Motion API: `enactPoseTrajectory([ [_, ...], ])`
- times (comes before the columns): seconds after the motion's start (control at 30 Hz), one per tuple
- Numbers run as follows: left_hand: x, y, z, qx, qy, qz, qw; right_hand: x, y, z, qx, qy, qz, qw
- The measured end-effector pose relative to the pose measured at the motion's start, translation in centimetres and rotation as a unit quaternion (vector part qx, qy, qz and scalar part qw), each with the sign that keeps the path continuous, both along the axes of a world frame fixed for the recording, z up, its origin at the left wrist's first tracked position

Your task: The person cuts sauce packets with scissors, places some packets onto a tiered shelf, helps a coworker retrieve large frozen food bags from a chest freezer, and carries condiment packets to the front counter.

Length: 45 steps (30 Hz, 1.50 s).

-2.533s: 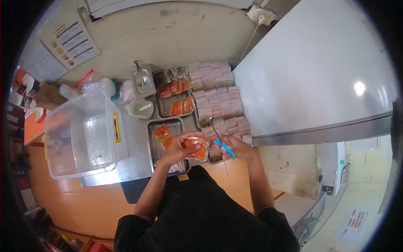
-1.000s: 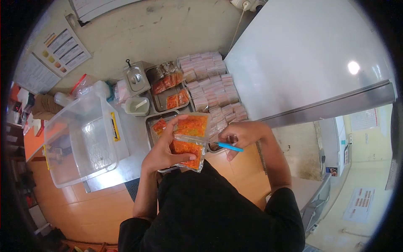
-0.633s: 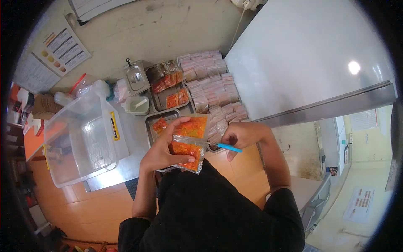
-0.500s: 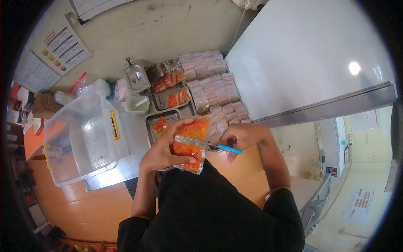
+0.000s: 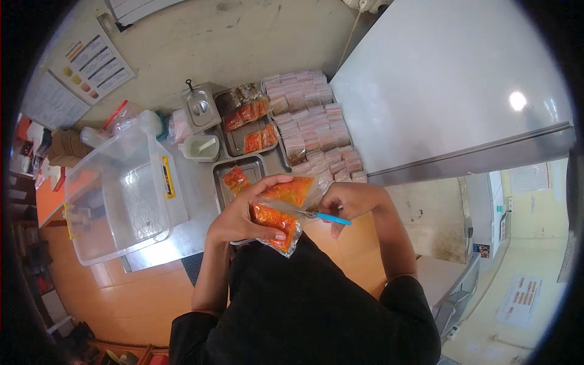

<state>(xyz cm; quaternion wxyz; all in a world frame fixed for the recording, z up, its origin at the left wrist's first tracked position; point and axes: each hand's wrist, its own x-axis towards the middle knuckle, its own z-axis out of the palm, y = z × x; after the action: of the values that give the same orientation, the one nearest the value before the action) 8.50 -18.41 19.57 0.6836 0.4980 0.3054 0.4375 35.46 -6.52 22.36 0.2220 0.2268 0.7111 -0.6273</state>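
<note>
My left hand (image 5: 230, 218) is closed on clear plastic sachets filled with orange-red food, thumb in front and fingers behind. The lower sachet (image 5: 275, 224) lies under my thumb; the upper sachet (image 5: 289, 191) stretches toward my other hand. My right hand (image 5: 348, 201) grips a pair of scissors with blue handles (image 5: 333, 218). Its metal blades point left, between the two sachets. Whether the sachets are still joined there, I cannot tell. Just behind my left hand, another orange sachet (image 5: 235, 179) lies in a metal tray (image 5: 221, 198).
A second metal tray (image 5: 234, 146) holds more orange, red and dark sachets. Beside it are many stacked pale packets (image 5: 310, 128), a lidded steel container (image 5: 201, 111) and a white tub (image 5: 199, 153). A large clear bin (image 5: 121, 246) stands left; a metallic white appliance (image 5: 456, 79) stands right.
The upper sachet has tilted and its clear end now reaches toward my right hand. The scissors stay at the gap between the sachets. The view has shifted slightly.
</note>
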Motion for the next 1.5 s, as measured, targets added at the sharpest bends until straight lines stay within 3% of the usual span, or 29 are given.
enactPoseTrajectory([
  [0.1, 0.2, 0.0, -0.2, -0.030, -0.013, -0.007, 0.999, 0.1, 0.0, 0.8, -0.014, -0.043, -0.011, 0.999],
  [0.17, 0.3, 0.1, -0.4, -0.051, -0.026, -0.013, 0.998, 0.0, -0.3, -0.4, -0.027, 0.001, -0.013, 1.000],
  [0.3, 0.2, 0.4, -0.3, -0.026, -0.007, 0.003, 1.000, -0.7, -1.1, -1.8, -0.058, 0.076, -0.037, 0.995],
  [0.4, -0.1, 0.4, 0.1, -0.023, -0.016, 0.005, 1.000, -1.1, -1.1, -1.1, 0.012, 0.038, -0.013, 0.999],
  [0.53, -0.2, 0.3, 0.3, -0.014, -0.030, -0.009, 0.999, -0.9, -1.6, -1.4, 0.001, 0.054, -0.060, 0.997],
  [0.73, -0.5, 0.3, -0.1, 0.009, -0.030, -0.008, 0.999, -1.5, -1.4, -0.2, 0.025, 0.036, -0.031, 0.999],
  [1.03, -0.8, 0.0, 0.2, 0.035, -0.038, -0.010, 0.999, -2.1, -1.7, 0.2, -0.010, 0.108, -0.021, 0.994],
  [1.13, -0.6, -0.3, 0.7, -0.009, -0.044, -0.023, 0.999, -1.8, -1.5, 0.3, 0.021, 0.067, -0.014, 0.997],
  [1.33, -0.8, -0.2, 0.8, 0.012, -0.025, -0.030, 0.999, -2.2, -1.9, 0.5, -0.006, 0.076, 0.012, 0.997],
  [1.4, -1.0, -0.2, 1.1, 0.012, -0.022, -0.030, 0.999, -2.1, -2.4, 0.7, -0.018, 0.048, -0.057, 0.997],
  [1.5, -1.1, -0.4, 1.9, -0.003, -0.001, -0.038, 0.999, -1.5, -1.6, 1.2, 0.016, -0.002, -0.012, 1.000],
])
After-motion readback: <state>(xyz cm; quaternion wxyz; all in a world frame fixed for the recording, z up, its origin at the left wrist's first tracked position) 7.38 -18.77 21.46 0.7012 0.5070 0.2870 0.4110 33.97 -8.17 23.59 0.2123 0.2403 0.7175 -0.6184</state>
